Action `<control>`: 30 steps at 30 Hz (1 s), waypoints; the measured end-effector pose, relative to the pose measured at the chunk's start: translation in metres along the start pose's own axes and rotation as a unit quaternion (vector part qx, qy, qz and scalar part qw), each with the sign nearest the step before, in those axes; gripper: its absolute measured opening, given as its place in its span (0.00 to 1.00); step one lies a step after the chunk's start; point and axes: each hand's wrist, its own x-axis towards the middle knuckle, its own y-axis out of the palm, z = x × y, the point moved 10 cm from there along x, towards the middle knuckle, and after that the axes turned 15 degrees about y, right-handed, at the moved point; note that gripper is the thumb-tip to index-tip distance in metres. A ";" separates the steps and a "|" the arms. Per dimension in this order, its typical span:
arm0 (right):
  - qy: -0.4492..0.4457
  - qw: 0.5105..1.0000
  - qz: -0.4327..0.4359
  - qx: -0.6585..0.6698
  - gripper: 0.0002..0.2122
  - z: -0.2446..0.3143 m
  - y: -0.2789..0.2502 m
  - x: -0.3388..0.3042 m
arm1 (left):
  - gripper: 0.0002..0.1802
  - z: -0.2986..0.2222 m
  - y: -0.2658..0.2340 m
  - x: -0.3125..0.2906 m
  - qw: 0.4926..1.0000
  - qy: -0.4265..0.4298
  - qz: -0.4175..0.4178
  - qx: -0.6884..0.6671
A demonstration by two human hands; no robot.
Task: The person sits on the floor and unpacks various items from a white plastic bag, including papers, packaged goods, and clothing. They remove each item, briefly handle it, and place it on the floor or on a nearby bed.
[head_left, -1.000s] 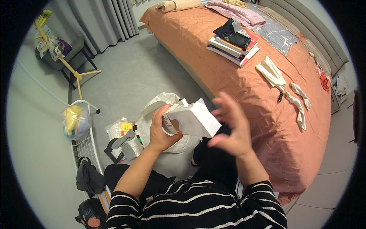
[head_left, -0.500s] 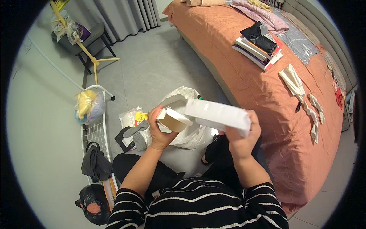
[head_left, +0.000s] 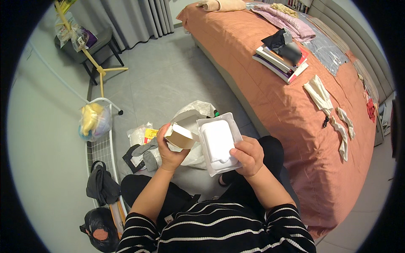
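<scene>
In front of my lap, my left hand (head_left: 170, 154) grips an open cardboard box (head_left: 182, 135), pale outside with a tan side, its flap lifted. Just right of it, my right hand (head_left: 248, 157) holds a translucent plastic tray (head_left: 233, 121) with a white rounded-rectangular object (head_left: 217, 139) seated in it. My right thumb lies over the tray's lower right part; the other fingers are behind it. Box and tray are close together, the tray's face turned up. Beneath them a whitish plastic bag (head_left: 198, 107) stands on the floor, partly hidden by both.
Grey socks (head_left: 147, 152) and plastic packets (head_left: 139, 134) lie on the floor at left, beside a white wire rack (head_left: 101, 147) with bags. The bed (head_left: 278, 122), covered in orange, runs along the right, bearing books (head_left: 276, 63) and cream cloth pieces (head_left: 318, 95). A chair (head_left: 88, 46) stands far left.
My right hand has turned the tray from edge-on to face-up and moved it left and slightly down, showing the white object. The box in my left hand has shifted slightly left.
</scene>
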 end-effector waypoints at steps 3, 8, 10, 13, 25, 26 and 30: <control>0.046 0.998 0.024 0.046 0.18 -0.010 0.000 -0.003 | 0.51 0.002 -0.003 0.000 1.000 0.001 0.012 0.023; 0.365 0.873 -0.124 0.300 0.12 -0.075 -0.009 -0.035 | 0.49 -0.007 0.001 0.008 0.999 0.015 0.025 0.043; 0.505 0.764 -0.143 0.376 0.10 -0.073 0.007 -0.021 | 0.48 -0.009 0.002 0.011 0.996 0.004 0.050 0.076; 0.584 0.698 -0.110 0.399 0.12 -0.072 0.028 -0.023 | 0.46 -0.016 0.006 0.016 0.990 0.005 0.062 0.123; 0.651 0.718 0.004 0.247 0.07 -0.122 0.076 -0.064 | 0.49 -0.006 0.018 0.010 0.964 -0.113 0.166 0.172; 0.650 0.726 0.010 0.223 0.06 -0.123 0.074 -0.063 | 0.49 -0.003 0.016 0.009 0.962 -0.120 0.166 0.181; 0.624 0.764 0.087 0.138 0.08 -0.120 0.072 -0.045 | 0.50 -0.011 0.015 0.013 0.954 -0.099 0.196 0.206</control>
